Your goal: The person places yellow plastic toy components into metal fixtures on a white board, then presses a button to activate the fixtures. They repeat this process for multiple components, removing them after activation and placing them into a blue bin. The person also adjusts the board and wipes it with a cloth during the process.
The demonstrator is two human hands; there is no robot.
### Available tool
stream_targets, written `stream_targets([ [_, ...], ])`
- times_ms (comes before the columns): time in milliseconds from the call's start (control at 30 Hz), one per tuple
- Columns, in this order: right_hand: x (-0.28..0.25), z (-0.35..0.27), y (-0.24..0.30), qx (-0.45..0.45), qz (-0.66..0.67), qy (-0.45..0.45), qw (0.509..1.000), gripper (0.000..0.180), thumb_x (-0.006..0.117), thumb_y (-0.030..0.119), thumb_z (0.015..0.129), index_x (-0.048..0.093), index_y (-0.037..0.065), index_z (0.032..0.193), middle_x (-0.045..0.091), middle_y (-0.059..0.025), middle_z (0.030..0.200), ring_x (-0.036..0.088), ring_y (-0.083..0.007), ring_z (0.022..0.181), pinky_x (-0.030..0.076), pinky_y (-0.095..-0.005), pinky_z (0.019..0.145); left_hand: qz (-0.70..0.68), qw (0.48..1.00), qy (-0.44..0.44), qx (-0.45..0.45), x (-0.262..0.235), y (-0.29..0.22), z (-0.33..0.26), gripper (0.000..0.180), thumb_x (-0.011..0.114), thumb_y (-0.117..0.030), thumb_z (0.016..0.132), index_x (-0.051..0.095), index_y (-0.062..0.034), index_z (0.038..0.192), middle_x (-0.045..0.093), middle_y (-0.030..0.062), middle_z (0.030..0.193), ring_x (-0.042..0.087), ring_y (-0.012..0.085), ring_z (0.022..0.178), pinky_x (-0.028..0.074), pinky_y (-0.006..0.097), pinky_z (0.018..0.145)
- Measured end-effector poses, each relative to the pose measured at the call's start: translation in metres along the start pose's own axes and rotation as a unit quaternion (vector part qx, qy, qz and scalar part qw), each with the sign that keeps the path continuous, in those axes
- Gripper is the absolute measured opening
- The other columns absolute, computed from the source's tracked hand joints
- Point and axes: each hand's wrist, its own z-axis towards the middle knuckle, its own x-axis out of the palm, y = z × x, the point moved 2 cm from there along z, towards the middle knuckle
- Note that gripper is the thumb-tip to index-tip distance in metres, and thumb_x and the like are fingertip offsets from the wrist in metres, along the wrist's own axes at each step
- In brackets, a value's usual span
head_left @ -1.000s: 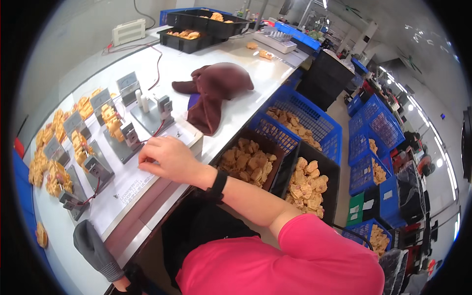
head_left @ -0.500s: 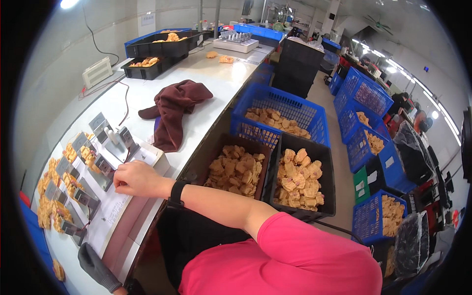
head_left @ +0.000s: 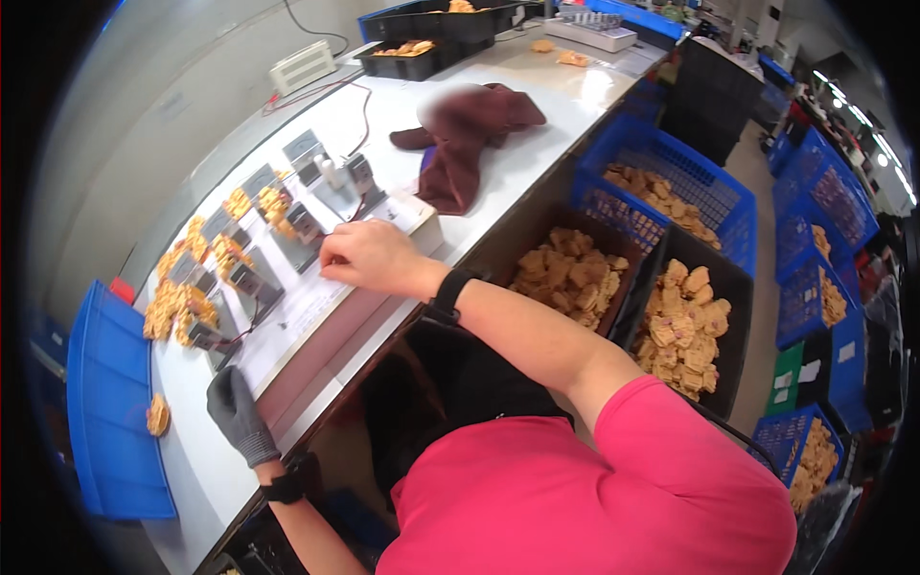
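Observation:
My bare right hand [head_left: 374,257], with a black band on its wrist, is over the front edge of a white box-like base [head_left: 316,311]. Its fingers are curled together, and whatever may be between them is hidden. On the base stands a row of small grey upright metal fixtures [head_left: 259,278] with thin wires. Tan-yellow lumpy pieces [head_left: 230,254] sit between and behind these fixtures. My left hand [head_left: 237,414], in a grey glove, rests at the base's near left end with its fingers stretched out, seemingly holding nothing.
A dark maroon cloth [head_left: 470,144] lies crumpled on the white table beyond the base. Black bins [head_left: 733,369] and a blue crate [head_left: 704,172] of tan pieces stand right of the table. A blue tray [head_left: 120,412] is at the left edge, near a loose tan piece [head_left: 158,414].
The whole view has shifted, so the table and fixtures sit farther right and more of the left side shows. My right hand stays curled by the base; my left forearm now shows.

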Motion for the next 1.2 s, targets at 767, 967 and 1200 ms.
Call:
stream_targets([
  [767, -0.001, 0.002, 0.001, 0.007, -0.006, 0.009, 1.0, 0.014, 0.07, 0.028, 0.086, 0.07, 0.013, 0.086, 0.066, -0.0034, 0.084, 0.066, -0.0251, 0.079, 0.051, -0.0385, 0.071, 0.047, 0.999, -0.006, -0.01, 0.001, -0.018, -0.006, 0.019, 0.065, -0.017, 0.094, 0.068, -0.0004, 0.101, 0.064, 0.0107, 0.097, 0.058, 0.0236, 0.095, 0.045, 0.036, 0.089],
  [967, 0.0, 0.004, 0.009, 0.013, 0.001, 0.022, 1.0, 0.012, 0.07, 0.024, 0.085, 0.068, 0.013, 0.084, 0.065, -0.0026, 0.083, 0.064, -0.0261, 0.081, 0.05, -0.0398, 0.074, 0.071, 0.996, -0.032, -0.044, -0.004, -0.038, -0.013, 0.013, 0.066, -0.013, 0.091, 0.069, -0.0027, 0.1, 0.065, 0.0096, 0.1, 0.054, 0.0252, 0.104, 0.043, 0.036, 0.092],
  [1200, -0.002, 0.005, 0.013, 0.019, -0.017, 0.043, 0.999, 0.01, 0.072, 0.02, 0.084, 0.066, 0.013, 0.083, 0.061, -0.0011, 0.079, 0.061, -0.024, 0.078, 0.045, -0.0377, 0.07, 0.12, 0.991, -0.023, -0.045, -0.003, -0.055, -0.016, 0.013, 0.069, -0.008, 0.088, 0.069, -0.0027, 0.101, 0.063, 0.0106, 0.108, 0.054, 0.0263, 0.109, 0.047, 0.035, 0.092],
])
